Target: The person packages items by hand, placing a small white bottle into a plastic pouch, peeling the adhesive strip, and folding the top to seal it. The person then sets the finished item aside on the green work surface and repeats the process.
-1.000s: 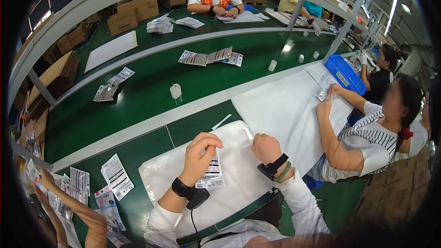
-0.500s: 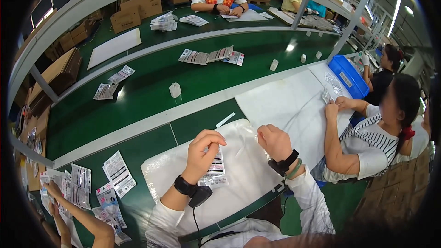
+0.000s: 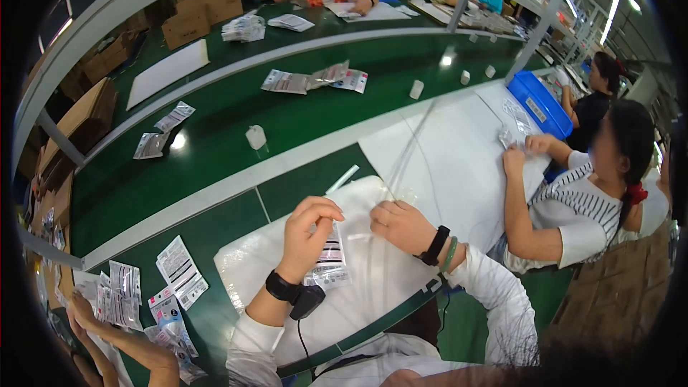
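My left hand (image 3: 309, 233) pinches the top of a small clear packet with a printed label card (image 3: 330, 261), held over a white sheet (image 3: 251, 283) on the green bench. My right hand (image 3: 401, 224) is closed on thin clear plastic (image 3: 405, 193) just right of the packet, at the sheet's far edge. The two hands are a few centimetres apart. Dark bands sit on both wrists.
A person in a striped top (image 3: 573, 208) works at my right over a white sheet (image 3: 459, 158), with a blue bin (image 3: 541, 104) beyond. Printed packets (image 3: 125, 301) lie at lower left by another person's hands (image 3: 82, 308). Packets (image 3: 315, 79) and small white containers (image 3: 256, 136) sit on the green conveyor.
Both hands have shifted slightly away from me and closer together; the left hand has lifted the packet's top while the right moved onto the clear plastic.
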`<action>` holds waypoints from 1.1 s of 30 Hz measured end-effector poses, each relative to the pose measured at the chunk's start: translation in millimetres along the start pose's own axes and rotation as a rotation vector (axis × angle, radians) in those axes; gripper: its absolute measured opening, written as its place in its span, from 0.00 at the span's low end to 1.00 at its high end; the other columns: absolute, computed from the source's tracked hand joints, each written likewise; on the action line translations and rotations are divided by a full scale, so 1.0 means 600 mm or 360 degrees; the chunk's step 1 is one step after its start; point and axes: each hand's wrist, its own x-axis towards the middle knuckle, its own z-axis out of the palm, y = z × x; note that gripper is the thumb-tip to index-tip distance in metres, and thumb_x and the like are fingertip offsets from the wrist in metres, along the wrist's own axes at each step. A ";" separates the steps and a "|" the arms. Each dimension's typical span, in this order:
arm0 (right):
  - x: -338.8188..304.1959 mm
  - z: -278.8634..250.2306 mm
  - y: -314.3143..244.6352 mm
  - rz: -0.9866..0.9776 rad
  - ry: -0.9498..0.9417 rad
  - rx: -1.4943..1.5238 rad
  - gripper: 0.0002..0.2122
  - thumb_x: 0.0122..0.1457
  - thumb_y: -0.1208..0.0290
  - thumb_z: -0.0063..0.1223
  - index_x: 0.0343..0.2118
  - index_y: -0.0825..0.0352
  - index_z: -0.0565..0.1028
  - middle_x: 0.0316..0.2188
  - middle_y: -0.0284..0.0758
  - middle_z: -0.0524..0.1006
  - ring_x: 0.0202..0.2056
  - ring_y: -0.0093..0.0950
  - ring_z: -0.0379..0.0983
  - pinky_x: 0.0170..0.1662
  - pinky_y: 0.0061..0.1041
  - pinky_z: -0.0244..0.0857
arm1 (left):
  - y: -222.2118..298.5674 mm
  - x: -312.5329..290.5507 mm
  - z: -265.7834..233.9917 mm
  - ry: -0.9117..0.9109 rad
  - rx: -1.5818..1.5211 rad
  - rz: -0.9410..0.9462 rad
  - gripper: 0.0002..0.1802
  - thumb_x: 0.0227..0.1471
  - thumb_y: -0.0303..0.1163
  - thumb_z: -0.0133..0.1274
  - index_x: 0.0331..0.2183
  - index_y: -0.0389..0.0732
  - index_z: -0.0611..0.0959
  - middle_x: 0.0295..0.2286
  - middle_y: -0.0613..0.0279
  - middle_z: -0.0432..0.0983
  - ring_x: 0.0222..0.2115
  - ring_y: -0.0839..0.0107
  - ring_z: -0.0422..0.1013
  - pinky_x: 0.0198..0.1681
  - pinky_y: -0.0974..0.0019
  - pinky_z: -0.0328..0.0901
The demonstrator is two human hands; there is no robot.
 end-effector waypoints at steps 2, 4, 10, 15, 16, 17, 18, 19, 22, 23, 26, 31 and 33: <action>-0.003 -0.011 0.000 -0.0082 0.0296 -0.0166 0.07 0.48 0.72 0.52 0.32 0.62 0.76 0.32 0.30 0.75 0.39 0.29 0.73 0.40 0.30 0.69 | 0.001 0.003 0.000 -0.0027 0.0026 0.0030 0.11 0.50 0.15 0.46 0.29 0.37 0.82 0.34 0.60 0.75 0.32 0.73 0.71 0.33 0.74 0.65; -0.011 -0.030 0.002 0.0067 0.0218 -0.0075 0.07 0.49 0.73 0.53 0.33 0.62 0.75 0.33 0.31 0.76 0.39 0.30 0.73 0.41 0.29 0.69 | 0.003 0.010 -0.003 -0.0019 0.0118 0.0165 0.09 0.53 0.16 0.46 0.29 0.35 0.81 0.35 0.59 0.73 0.31 0.76 0.69 0.31 0.75 0.64; -0.088 -0.105 -0.005 0.0946 0.0254 0.0724 0.05 0.56 0.80 0.54 0.35 0.66 0.73 0.35 0.36 0.77 0.37 0.31 0.75 0.41 0.29 0.70 | 0.023 0.019 0.015 -0.0114 0.0054 -0.0066 0.09 0.52 0.16 0.47 0.30 0.36 0.81 0.35 0.60 0.73 0.30 0.76 0.68 0.31 0.76 0.62; -0.223 -0.175 -0.046 0.1490 0.0781 0.1459 0.03 0.61 0.82 0.51 0.36 0.68 0.71 0.33 0.36 0.76 0.34 0.27 0.75 0.39 0.29 0.70 | 0.112 0.033 0.062 -0.0675 0.0586 -0.0205 0.08 0.53 0.19 0.51 0.34 0.39 0.83 0.36 0.60 0.75 0.31 0.72 0.70 0.32 0.73 0.64; -0.245 -0.181 -0.060 0.1545 0.1010 0.1665 0.02 0.62 0.81 0.50 0.36 0.68 0.70 0.33 0.35 0.76 0.34 0.26 0.75 0.38 0.28 0.70 | 0.129 0.038 0.077 -0.0843 0.0756 -0.0266 0.08 0.53 0.20 0.52 0.35 0.40 0.83 0.37 0.60 0.76 0.31 0.70 0.71 0.33 0.71 0.65; -0.263 -0.191 -0.073 0.1568 0.1246 0.1859 0.02 0.63 0.80 0.49 0.36 0.68 0.70 0.33 0.35 0.76 0.33 0.25 0.74 0.38 0.27 0.69 | 0.142 0.041 0.094 -0.0913 0.0751 -0.0267 0.08 0.53 0.20 0.52 0.35 0.40 0.83 0.37 0.60 0.76 0.31 0.70 0.71 0.33 0.71 0.65; -0.291 -0.198 -0.082 0.1585 0.1489 0.2031 0.01 0.64 0.79 0.48 0.37 0.69 0.69 0.33 0.35 0.75 0.33 0.24 0.74 0.37 0.26 0.68 | 0.147 0.043 0.124 -0.1180 0.0847 -0.0039 0.10 0.52 0.23 0.54 0.38 0.42 0.83 0.39 0.59 0.75 0.35 0.67 0.72 0.36 0.68 0.66; -0.321 -0.201 -0.093 0.1652 0.1531 0.2000 0.01 0.64 0.79 0.48 0.37 0.69 0.69 0.33 0.35 0.75 0.33 0.24 0.74 0.37 0.26 0.68 | 0.150 0.043 0.155 -0.1439 0.0927 0.0203 0.13 0.51 0.25 0.56 0.41 0.44 0.83 0.42 0.59 0.75 0.38 0.64 0.72 0.40 0.65 0.67; -0.398 -0.207 -0.141 0.1799 0.1951 0.1801 0.03 0.64 0.78 0.48 0.38 0.68 0.68 0.32 0.37 0.75 0.32 0.25 0.73 0.36 0.24 0.67 | 0.149 0.029 0.244 -0.1871 0.1019 0.0630 0.19 0.49 0.29 0.59 0.46 0.48 0.81 0.49 0.59 0.72 0.47 0.58 0.69 0.47 0.58 0.65; -0.418 -0.206 -0.157 0.1829 0.2002 0.1765 0.03 0.64 0.78 0.48 0.38 0.68 0.68 0.32 0.37 0.75 0.32 0.25 0.73 0.36 0.24 0.67 | 0.134 0.019 0.268 -0.1986 0.1060 0.0793 0.22 0.48 0.32 0.60 0.49 0.50 0.80 0.52 0.60 0.70 0.52 0.56 0.66 0.52 0.55 0.62; -0.489 -0.211 -0.206 0.2206 0.2094 0.1488 0.02 0.65 0.77 0.46 0.38 0.67 0.68 0.32 0.38 0.74 0.32 0.24 0.71 0.36 0.23 0.66 | 0.093 0.002 0.317 -0.2226 0.1102 0.0945 0.28 0.48 0.37 0.60 0.53 0.55 0.77 0.58 0.62 0.64 0.59 0.55 0.60 0.59 0.50 0.57; -0.535 -0.233 -0.285 0.2389 0.2369 0.1220 0.01 0.64 0.77 0.46 0.37 0.67 0.68 0.31 0.37 0.74 0.33 0.25 0.71 0.38 0.25 0.66 | 0.064 -0.013 0.317 -0.2462 0.1241 0.0829 0.32 0.47 0.44 0.60 0.56 0.58 0.75 0.63 0.60 0.56 0.64 0.52 0.50 0.64 0.44 0.45; -0.532 -0.231 -0.302 0.2446 0.2401 0.1135 0.02 0.64 0.77 0.46 0.37 0.67 0.67 0.30 0.36 0.73 0.33 0.26 0.70 0.40 0.27 0.66 | 0.061 -0.016 0.321 -0.2514 0.1250 0.0834 0.33 0.46 0.45 0.60 0.56 0.56 0.76 0.64 0.58 0.54 0.64 0.49 0.48 0.65 0.41 0.42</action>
